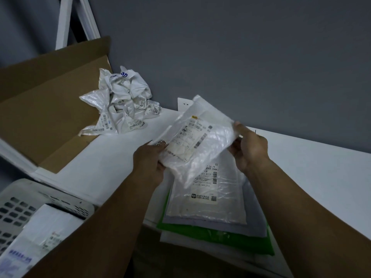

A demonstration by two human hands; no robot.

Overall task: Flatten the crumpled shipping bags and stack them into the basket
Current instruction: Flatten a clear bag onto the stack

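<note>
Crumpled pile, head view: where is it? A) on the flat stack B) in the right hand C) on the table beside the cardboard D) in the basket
C: the crumpled pile lies on the white table beside the cardboard sheet, away from the flat stack; the left hand and right hand grip a separate bag.

Held bag (192,141): label print blurred, unreadable. Behind it, wall socket (183,104) partly hidden. Beneath it, flat stack (208,207) partly covered. Lower left of it, basket (30,188) cut by frame edge.
</note>
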